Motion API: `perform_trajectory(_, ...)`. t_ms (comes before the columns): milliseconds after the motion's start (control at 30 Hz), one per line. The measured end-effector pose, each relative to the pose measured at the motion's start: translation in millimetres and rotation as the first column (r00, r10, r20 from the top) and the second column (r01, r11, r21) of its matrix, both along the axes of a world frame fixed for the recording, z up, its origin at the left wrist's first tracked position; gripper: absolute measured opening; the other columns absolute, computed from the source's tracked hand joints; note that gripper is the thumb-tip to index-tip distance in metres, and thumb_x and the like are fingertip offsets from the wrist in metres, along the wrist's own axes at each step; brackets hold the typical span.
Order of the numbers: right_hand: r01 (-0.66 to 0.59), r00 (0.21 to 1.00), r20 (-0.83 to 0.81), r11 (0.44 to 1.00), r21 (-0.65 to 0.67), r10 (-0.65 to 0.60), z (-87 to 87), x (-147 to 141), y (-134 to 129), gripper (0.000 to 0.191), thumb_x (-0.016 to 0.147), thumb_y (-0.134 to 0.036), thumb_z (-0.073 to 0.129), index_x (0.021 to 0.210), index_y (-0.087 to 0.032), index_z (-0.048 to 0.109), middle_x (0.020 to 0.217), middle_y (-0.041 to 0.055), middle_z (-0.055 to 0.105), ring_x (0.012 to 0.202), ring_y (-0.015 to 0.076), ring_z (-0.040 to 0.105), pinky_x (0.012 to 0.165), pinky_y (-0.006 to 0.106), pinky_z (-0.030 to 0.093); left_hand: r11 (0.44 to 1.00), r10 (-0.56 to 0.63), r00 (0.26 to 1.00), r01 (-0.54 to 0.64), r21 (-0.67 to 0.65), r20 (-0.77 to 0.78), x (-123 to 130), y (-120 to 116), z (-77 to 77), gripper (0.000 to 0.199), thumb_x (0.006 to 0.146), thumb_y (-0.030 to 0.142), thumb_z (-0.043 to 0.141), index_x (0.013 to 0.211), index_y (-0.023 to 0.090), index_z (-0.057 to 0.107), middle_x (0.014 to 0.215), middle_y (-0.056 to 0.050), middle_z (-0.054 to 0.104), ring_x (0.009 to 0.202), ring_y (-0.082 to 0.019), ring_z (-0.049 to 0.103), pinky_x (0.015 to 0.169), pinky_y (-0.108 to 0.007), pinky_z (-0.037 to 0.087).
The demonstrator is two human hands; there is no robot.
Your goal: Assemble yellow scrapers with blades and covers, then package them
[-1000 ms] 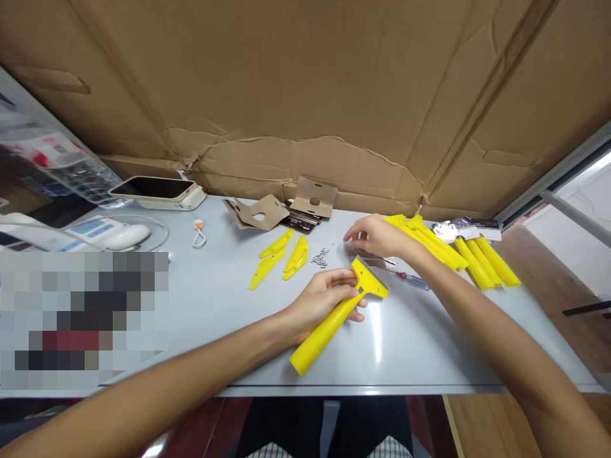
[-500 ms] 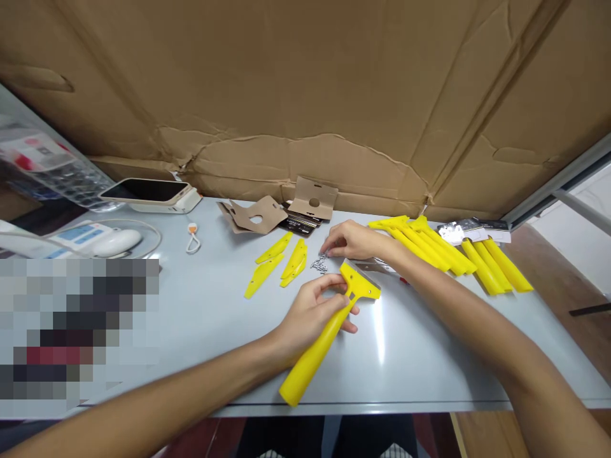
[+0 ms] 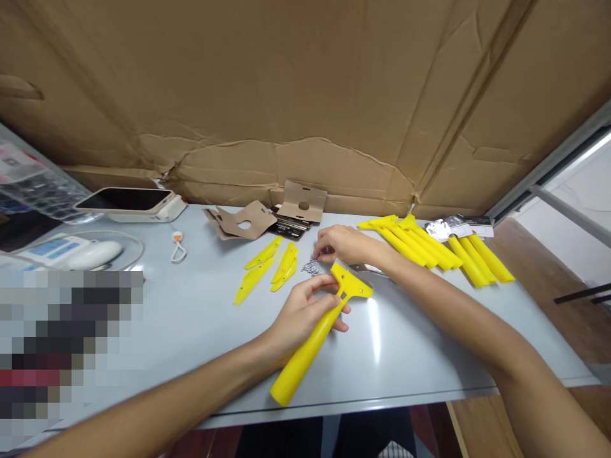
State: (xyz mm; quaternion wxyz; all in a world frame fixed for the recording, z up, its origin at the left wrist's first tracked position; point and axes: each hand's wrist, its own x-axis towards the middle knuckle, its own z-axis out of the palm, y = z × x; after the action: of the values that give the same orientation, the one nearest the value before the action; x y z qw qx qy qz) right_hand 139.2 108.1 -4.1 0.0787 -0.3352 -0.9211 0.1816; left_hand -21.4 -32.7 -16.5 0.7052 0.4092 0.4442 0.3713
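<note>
My left hand (image 3: 305,308) is closed around the neck of a yellow scraper (image 3: 305,356). The scraper's wide head points up and away, with small holes in it and a metal strip along its far edge; its handle slants down toward the table's front edge. Beyond it, my right hand (image 3: 341,245) rests at a small pile of screws (image 3: 311,267), fingers curled together at the pile's right side. Whatever those fingertips may pinch is hidden. Flat yellow plates (image 3: 255,280) with holes lie left of the screws. Under my right wrist, a metal tool (image 3: 375,271) shows in part.
Several yellow scraper handles (image 3: 420,245) lie at the right, beside small packets (image 3: 458,226). Folded cardboard cards (image 3: 248,219) stand at the back against a large cardboard sheet (image 3: 305,83). A phone (image 3: 126,199), a white device (image 3: 93,254) and a plastic bottle (image 3: 42,184) occupy the left.
The whole view has shifted a little, so most things sit further left in the picture. My right fingers look more curled at the screws. My left hand keeps its hold on the scraper.
</note>
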Motion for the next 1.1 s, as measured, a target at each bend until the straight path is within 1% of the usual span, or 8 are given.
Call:
perform_trajectory(233, 0.05, 0.999, -0.02, 0.998, 0.043, -0.049, -1.7, 4.0, -2.9, 0.017, 0.098, -0.015, 0.064, 0.101, -0.021, 0.08, 0.117, 0.0073, 0.072, 0.096, 0.0197, 0.061, 0.073, 0.03, 0.035, 0.999, 0.017, 1.0, -0.017, -0.027, -0.023, 0.5, 0.1, 3.2, 0.039, 0.076, 0.027, 0.081, 0.108, 0.015, 0.063, 0.095, -0.007, 0.072, 0.067, -0.019, 0.074, 0.06, -0.032, 0.063)
perform_trajectory(300, 0.051, 0.998, -0.023, 0.998, 0.04, -0.051, -2.3, 5.7, -2.5, 0.016, 0.097, -0.014, 0.066, 0.1, -0.021, 0.08, 0.116, 0.0069, 0.072, 0.095, 0.0193, 0.061, 0.074, 0.03, 0.035, 0.999, 0.023, 0.999, -0.023, -0.022, -0.022, 0.9, 0.0, 3.1, 0.04, 0.075, 0.026, 0.081, 0.109, 0.014, 0.064, 0.098, -0.008, 0.071, 0.067, -0.018, 0.074, 0.06, -0.032, 0.063)
perform_trajectory(467, 0.05, 0.998, -0.048, 0.998, 0.037, -0.049, -3.9, 8.8, -1.7, 0.014, 0.096, -0.018, 0.07, 0.102, -0.022, 0.081, 0.113, 0.0064, 0.072, 0.094, 0.0192, 0.063, 0.075, 0.03, 0.037, 0.999, 0.03, 0.999, -0.031, 0.034, 0.027, 2.4, 0.3, 0.4, 0.034, 0.074, 0.026, 0.082, 0.102, 0.013, 0.067, 0.11, -0.011, 0.067, 0.083, -0.023, 0.077, 0.06, -0.032, 0.064)
perform_trajectory(600, 0.022, 0.999, -0.05, 0.999, 0.034, -0.02, -4.9, 9.2, -2.3, 0.017, 0.097, -0.019, 0.072, 0.108, -0.025, 0.083, 0.114, 0.0056, 0.073, 0.094, 0.0193, 0.064, 0.075, 0.029, 0.038, 0.999, 0.016, 0.999, -0.018, 0.038, 0.041, 2.6, 0.3, -1.0, 0.033, 0.075, 0.025, 0.081, 0.103, 0.013, 0.068, 0.113, -0.011, 0.066, 0.082, -0.022, 0.076, 0.061, -0.033, 0.065)
perform_trajectory(800, 0.001, 0.999, -0.053, 0.998, 0.057, 0.003, -5.1, 6.0, -3.5, 0.014, 0.094, -0.017, 0.075, 0.1, -0.025, 0.085, 0.108, 0.0049, 0.073, 0.09, 0.0197, 0.062, 0.073, 0.03, 0.036, 0.999, 0.008, 0.999, -0.009, 0.033, 0.042, 2.1, 0.0, 0.6, 0.032, 0.075, 0.025, 0.08, 0.101, 0.013, 0.067, 0.107, -0.01, 0.066, 0.084, -0.024, 0.077, 0.06, -0.032, 0.064)
perform_trajectory(933, -0.01, 0.992, -0.123, 0.999, 0.052, 0.016, -7.5, 6.6, -5.6, 0.014, 0.093, -0.014, 0.073, 0.095, -0.023, 0.084, 0.104, 0.0043, 0.073, 0.088, 0.0181, 0.063, 0.076, 0.029, 0.041, 0.999, 0.009, 0.999, -0.01, 0.037, 0.04, 1.0, -0.3, 0.5, 0.032, 0.074, 0.025, 0.081, 0.1, 0.014, 0.067, 0.107, -0.01, 0.066, 0.083, -0.023, 0.076, 0.061, -0.032, 0.065)
perform_trajectory(1000, 0.029, 0.979, -0.205, 0.998, 0.062, -0.016, -7.9, 11.5, -8.0, 0.013, 0.095, -0.016, 0.07, 0.097, -0.021, 0.082, 0.105, 0.0051, 0.073, 0.09, 0.0173, 0.063, 0.08, 0.029, 0.044, 0.999, 0.01, 0.999, -0.011, 0.036, 0.037, 0.8, -0.6, -0.1, 0.033, 0.074, 0.026, 0.081, 0.101, 0.013, 0.067, 0.108, -0.01, 0.066, 0.082, -0.023, 0.076, 0.06, -0.032, 0.064)
perform_trajectory(1100, 0.186, 0.924, -0.355, 0.979, 0.089, -0.143, -5.2, 28.4, -17.0, 0.015, 0.099, -0.02, 0.064, 0.102, -0.016, 0.078, 0.101, 0.007, 0.071, 0.089, 0.0171, 0.061, 0.082, 0.03, 0.047, 0.999, 0.013, 0.998, -0.015, 0.035, 0.056, 1.1, -0.2, -1.1, 0.032, 0.075, 0.025, 0.082, 0.102, 0.014, 0.068, 0.117, -0.012, 0.065, 0.083, -0.023, 0.076, 0.061, -0.033, 0.066)
